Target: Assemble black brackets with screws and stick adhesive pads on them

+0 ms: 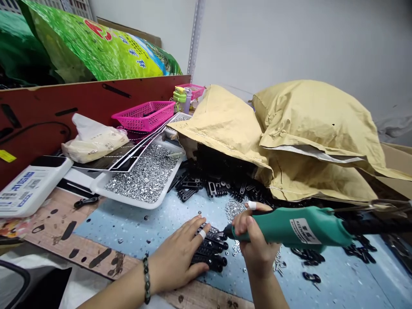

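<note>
The left hand is spread flat, its fingers pressed down on a row of black plastic parts lying side by side at lower centre; a strip of white tape is wrapped around one finger, and a dark beaded bracelet is worn on the wrist. The right hand is closed around a green electric screwdriver, which is held level, its nose just beside the upper end of the row – whether contact is made cannot be told. Loose silver nuts are scattered on the blue mat around both hands.

Further up, a heap of black parts spills from beneath tan woven sacks at centre right. A white tray of silver nuts is placed left of centre, with a pink plastic basket behind it – against a red board at the left.
</note>
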Motion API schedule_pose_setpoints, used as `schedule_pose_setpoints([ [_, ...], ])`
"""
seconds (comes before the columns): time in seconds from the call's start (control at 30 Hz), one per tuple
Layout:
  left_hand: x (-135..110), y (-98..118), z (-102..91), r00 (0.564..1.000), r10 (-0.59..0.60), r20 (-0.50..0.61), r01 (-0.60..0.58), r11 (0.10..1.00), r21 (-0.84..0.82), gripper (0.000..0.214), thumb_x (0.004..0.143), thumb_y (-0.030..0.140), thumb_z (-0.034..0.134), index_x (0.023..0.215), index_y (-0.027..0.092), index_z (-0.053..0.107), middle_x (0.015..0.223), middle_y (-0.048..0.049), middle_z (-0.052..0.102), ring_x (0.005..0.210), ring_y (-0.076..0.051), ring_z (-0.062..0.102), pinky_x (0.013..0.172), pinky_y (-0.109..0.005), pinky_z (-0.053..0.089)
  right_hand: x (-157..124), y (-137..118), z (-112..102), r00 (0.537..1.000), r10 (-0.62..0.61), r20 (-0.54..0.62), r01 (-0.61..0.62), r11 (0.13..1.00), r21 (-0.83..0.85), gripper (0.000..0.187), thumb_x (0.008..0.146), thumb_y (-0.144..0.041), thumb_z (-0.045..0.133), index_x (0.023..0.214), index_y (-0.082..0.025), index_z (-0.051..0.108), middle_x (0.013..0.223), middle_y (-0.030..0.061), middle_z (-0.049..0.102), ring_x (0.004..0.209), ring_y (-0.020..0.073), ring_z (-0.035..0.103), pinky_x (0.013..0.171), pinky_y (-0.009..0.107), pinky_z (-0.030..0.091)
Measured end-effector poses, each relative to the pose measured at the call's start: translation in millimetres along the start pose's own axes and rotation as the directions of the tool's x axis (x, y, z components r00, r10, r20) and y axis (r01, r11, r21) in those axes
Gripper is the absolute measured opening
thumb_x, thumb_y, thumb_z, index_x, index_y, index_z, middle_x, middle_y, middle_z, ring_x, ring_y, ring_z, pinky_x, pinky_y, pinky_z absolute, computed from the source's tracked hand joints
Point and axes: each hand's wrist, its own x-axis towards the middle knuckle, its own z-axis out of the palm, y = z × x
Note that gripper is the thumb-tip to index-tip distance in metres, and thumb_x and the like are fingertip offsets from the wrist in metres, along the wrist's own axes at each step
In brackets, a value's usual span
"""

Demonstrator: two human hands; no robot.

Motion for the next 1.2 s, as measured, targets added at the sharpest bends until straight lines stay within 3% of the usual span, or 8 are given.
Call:
schedule_pose_setpoints([
  [0.23,-1,-1,2.1,1.000,-0.002,0.005,0.002,1.000,-0.022,0.076,0.085,0.043,0.060,0.147,0.023,0.020,0.151,-0.0129,0.028,0.138,-0.033,0.025,0.109,-0.052,0.032,6,8,3,0.992,0.076,0.102,-0.072,0.997,-0.037,0.012,0.084,-0.024,0.056,0.091,-0.021,0.047,0.054,-0.0091,0.044,0.042,0.0087,0.045,0.045,0.025,0.039],
  [0.37,-2,-1,4.4,1.000,0.000,-0.013,-0.001,1.000,-0.027,0.077,0.084,0.041,0.062,0.147,0.024,0.021,0.150,-0.0123,0.028,0.138,-0.034,0.024,0.109,-0.053,0.032,6,4,5,0.983,0.071,0.167,-0.062,0.996,-0.064,0.020,0.083,-0.026,0.058,0.099,-0.020,0.048,0.053,-0.0092,0.045,0.041,0.0094,0.044,0.042,0.024,0.036],
  [0.57,0,3,0.4,0.999,-0.013,0.034,0.013,1.000,0.015,0.073,0.085,0.041,0.060,0.145,0.020,0.026,0.150,-0.0146,0.029,0.137,-0.033,0.025,0.109,-0.052,0.031,-7,-12,-6,0.991,-0.028,0.134,0.023,0.999,0.034,0.015,0.087,-0.019,0.052,0.100,-0.023,0.047,0.056,-0.0094,0.045,0.045,0.0089,0.044,0.051,0.027,0.040],
  [0.87,1,5,-1.7,0.999,-0.019,0.036,0.019,1.000,0.020,0.074,0.083,0.040,0.063,0.144,0.020,0.027,0.150,-0.0132,0.029,0.137,-0.032,0.024,0.110,-0.050,0.030,-12,-3,-10,0.981,0.030,0.194,-0.024,0.999,-0.034,0.011,0.090,-0.023,0.051,0.098,-0.024,0.044,0.054,-0.0096,0.043,0.045,0.0101,0.045,0.052,0.027,0.040],
  [1.2,2,5,-2.0,0.997,-0.031,0.077,0.028,0.999,0.043,0.075,0.085,0.046,0.058,0.146,0.019,0.023,0.150,-0.0142,0.027,0.138,-0.033,0.022,0.110,-0.050,0.029,-7,-4,-5,0.966,0.098,0.237,-0.103,0.995,0.010,0.013,0.088,-0.026,0.055,0.098,-0.024,0.047,0.055,-0.0088,0.045,0.045,0.0096,0.044,0.050,0.026,0.039],
])
